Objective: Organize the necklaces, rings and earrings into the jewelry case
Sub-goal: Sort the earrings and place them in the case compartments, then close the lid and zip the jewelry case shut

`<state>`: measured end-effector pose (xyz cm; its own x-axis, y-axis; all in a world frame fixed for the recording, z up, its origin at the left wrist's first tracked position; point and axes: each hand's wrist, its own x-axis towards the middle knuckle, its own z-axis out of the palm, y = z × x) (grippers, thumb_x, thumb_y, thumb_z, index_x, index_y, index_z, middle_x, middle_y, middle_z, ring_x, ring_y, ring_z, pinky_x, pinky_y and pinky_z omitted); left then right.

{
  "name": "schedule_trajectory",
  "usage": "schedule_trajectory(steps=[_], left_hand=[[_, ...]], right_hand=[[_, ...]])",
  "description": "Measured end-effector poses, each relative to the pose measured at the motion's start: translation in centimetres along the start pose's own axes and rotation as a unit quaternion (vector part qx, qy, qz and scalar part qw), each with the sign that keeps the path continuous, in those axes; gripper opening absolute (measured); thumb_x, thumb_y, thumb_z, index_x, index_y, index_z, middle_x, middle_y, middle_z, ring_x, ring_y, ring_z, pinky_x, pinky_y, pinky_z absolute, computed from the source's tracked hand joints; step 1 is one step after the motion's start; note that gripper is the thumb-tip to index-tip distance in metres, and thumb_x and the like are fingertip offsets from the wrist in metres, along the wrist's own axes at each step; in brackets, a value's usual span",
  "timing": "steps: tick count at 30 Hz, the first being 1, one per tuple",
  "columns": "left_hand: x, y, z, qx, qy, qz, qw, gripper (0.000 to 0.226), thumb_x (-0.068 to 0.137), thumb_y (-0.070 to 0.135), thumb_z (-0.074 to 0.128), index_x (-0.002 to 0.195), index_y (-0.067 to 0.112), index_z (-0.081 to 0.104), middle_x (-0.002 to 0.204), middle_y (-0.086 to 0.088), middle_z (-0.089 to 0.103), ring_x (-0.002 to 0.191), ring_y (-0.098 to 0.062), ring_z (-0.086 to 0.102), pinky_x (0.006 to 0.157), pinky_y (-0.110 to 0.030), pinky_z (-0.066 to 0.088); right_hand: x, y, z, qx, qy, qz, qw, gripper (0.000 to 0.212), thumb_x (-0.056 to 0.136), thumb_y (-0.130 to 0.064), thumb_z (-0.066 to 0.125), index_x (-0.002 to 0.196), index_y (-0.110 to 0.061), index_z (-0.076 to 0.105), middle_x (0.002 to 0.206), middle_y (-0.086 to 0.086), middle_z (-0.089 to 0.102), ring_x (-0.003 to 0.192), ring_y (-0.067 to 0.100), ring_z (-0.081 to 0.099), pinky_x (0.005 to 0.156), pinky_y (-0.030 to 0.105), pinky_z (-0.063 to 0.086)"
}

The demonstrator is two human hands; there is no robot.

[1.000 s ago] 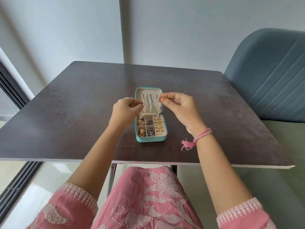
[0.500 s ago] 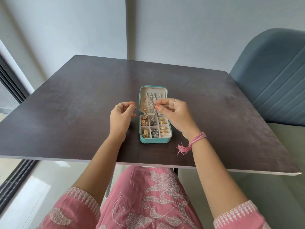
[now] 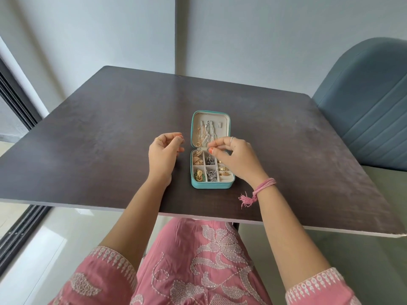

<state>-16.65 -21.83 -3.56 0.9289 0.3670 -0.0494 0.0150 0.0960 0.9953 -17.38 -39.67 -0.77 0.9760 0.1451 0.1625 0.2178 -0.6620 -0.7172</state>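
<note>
The right hand [image 3: 236,157] has its thumb and forefinger pressed together, pinching the lower end of a silver necklace [image 3: 211,134] at the hinge of the jewelry case [image 3: 211,183]; the chain hangs inside the raised lid. The left hand [image 3: 164,154] hovers just left of the case, fingers [image 3: 176,140] loosely curled, holding nothing. Earrings [image 3: 199,175] and rings [image 3: 224,171] fill the tray compartments. The case sits mid-desk [image 3: 99,139].

left hand [image 3: 164,154] loosely curled, right hand [image 3: 234,156] fingertips pinched
</note>
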Motion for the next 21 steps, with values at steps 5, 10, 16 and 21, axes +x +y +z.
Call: schedule_trajectory(steps=[5,10,16,21], left_hand=[[-0.1,0.1,0.0,-0.002,0.002,-0.002,1.000,0.008,0.090,0.016,0.059,0.095,0.018,0.066,0.086,0.005,0.068,0.062,-0.001,0.058,0.057,-0.014,0.045],[-0.1,0.1,-0.1,-0.031,-0.005,-0.010,0.999,0.009,0.089,0.015,0.059,0.093,0.018,0.066,0.082,0.005,0.067,0.062,-0.003,0.057,0.060,-0.018,0.045],[0.3,0.3,0.1,-0.140,-0.016,-0.032,0.990,0.016,0.093,0.016,0.056,0.108,0.015,0.063,0.101,0.000,0.070,0.088,-0.010,0.068,0.081,-0.023,0.052],[-0.1,0.8,1.5,-0.218,-0.059,-0.083,0.971,0.044,0.100,0.032,0.035,0.135,0.008,0.048,0.136,-0.006,0.056,0.126,-0.017,0.052,0.112,-0.035,0.034]], right_hand=[[-0.2,0.2,0.0,-0.022,0.000,-0.005,1.000,0.008,0.087,-0.038,0.065,0.092,-0.038,0.071,0.085,-0.025,0.067,0.091,-0.003,0.063,0.100,0.049,0.043],[-0.1,0.2,-1.1,0.034,0.067,-0.021,0.997,0.009,0.088,-0.029,0.066,0.094,-0.032,0.072,0.089,-0.018,0.071,0.090,0.000,0.065,0.091,0.034,0.050],[0.5,0.3,-2.1,0.276,0.205,0.031,0.938,0.012,0.090,-0.013,0.063,0.095,-0.022,0.069,0.094,0.001,0.073,0.083,0.004,0.066,0.076,0.018,0.050],[1.0,0.7,-0.9,0.429,0.213,0.119,0.870,0.019,0.096,-0.026,0.056,0.112,-0.019,0.065,0.108,-0.004,0.069,0.097,0.006,0.065,0.084,0.022,0.048]])
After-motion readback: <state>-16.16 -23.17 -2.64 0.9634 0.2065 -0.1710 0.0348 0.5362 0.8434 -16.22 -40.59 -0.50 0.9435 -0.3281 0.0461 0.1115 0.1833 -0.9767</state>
